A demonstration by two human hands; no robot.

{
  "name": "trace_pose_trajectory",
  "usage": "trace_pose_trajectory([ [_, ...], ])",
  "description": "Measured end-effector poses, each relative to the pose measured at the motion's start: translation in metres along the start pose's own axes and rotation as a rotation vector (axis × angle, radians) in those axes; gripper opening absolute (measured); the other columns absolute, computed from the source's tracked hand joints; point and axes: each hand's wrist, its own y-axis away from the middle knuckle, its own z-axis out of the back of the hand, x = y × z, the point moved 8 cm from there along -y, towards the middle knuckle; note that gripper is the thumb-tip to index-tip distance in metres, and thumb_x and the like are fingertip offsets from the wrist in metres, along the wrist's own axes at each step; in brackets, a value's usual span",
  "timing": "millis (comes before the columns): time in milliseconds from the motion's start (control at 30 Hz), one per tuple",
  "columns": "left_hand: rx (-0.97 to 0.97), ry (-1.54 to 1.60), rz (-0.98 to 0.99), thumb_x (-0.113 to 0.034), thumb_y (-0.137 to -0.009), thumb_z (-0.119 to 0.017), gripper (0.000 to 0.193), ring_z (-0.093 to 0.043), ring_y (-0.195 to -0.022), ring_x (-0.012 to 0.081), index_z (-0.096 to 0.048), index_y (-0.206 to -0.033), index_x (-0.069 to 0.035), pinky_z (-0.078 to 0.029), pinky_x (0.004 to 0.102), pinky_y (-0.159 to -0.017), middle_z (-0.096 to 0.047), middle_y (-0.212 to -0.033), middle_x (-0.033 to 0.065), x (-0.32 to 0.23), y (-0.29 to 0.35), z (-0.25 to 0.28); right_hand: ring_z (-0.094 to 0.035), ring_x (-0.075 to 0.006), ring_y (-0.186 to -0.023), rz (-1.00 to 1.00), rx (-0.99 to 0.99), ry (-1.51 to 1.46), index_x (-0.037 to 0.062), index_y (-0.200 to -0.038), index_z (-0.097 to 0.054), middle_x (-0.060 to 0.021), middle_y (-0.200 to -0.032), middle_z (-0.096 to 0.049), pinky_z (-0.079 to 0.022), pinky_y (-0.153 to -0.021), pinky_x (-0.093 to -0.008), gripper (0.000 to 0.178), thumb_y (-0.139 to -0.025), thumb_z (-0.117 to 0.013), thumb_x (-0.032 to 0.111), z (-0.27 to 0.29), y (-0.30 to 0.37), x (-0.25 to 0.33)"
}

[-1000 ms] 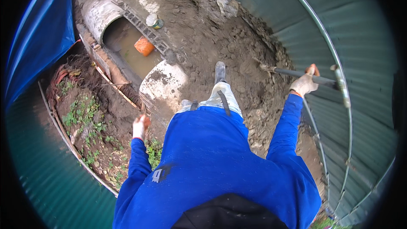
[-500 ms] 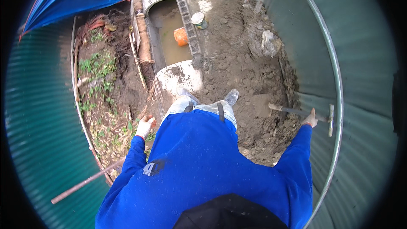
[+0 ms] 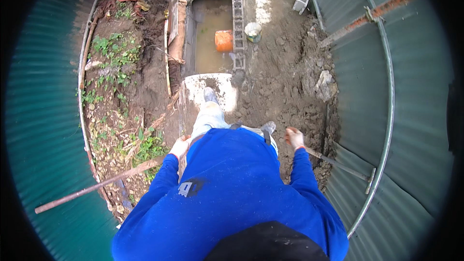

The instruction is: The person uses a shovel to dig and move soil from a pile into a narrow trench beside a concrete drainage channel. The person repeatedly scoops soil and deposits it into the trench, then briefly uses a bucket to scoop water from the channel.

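My left hand [image 3: 180, 147] hangs beside my left thigh, fingers loosely bent, and nothing shows in it. Out in front on the other side, my right hand [image 3: 294, 137] also looks empty, its fingers slightly curled and apart. Beyond that hand, a T-handled tool [image 3: 344, 166] leans toward the green metal wall; its lower end is hidden behind my hand and the soil. My left boot [image 3: 211, 95] is on a white curved slab [image 3: 195, 87], while my right boot [image 3: 268, 127] is on the mud.
Ahead lies a trench of murky water [image 3: 208, 26] holding an orange bucket-like container [image 3: 224, 41]. Hollow blocks [image 3: 238, 24] line its right side, beside a pail [image 3: 253, 32]. A wooden pole [image 3: 101, 183] slants at left. Corrugated sheets [image 3: 43, 87] and metal pipes [image 3: 388, 96] border both sides.
My right hand has let go of the T-handled tool and swung inward. My left leg has stepped forward onto the white slab. The view has shifted with my body.
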Motion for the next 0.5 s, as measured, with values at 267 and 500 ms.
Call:
trace_pose_trajectory([
  [267,-0.135,0.205,0.011,-0.033,-0.101,-0.064,0.037,-0.073,-0.093,0.0199,-0.059,-0.133,-0.015,-0.053,0.0401,-0.080,-0.075,-0.110,0.0057,-0.109,-0.100,0.159,-0.068,-0.0257,-0.115,0.275,0.004,0.318,-0.0065,-0.133,-0.063,-0.0203,-0.124,-0.072,-0.052,-0.100,-0.0350,0.051,-0.093,-0.074,0.022,-0.142,0.037,0.224],
  [500,-0.194,0.205,-0.018,-0.035,-0.100,-0.063,0.033,-0.072,-0.081,0.0206,-0.060,-0.126,-0.015,-0.053,0.0395,-0.067,-0.075,-0.103,0.0052,-0.177,-0.219,0.219,-0.065,-0.0118,-0.076,0.180,-0.232,-0.101,-0.0012,-0.130,-0.064,-0.0065,-0.097,-0.072,-0.053,-0.066,-0.0273,0.036,-0.098,-0.069,0.015,-0.100,0.079,0.229],
])
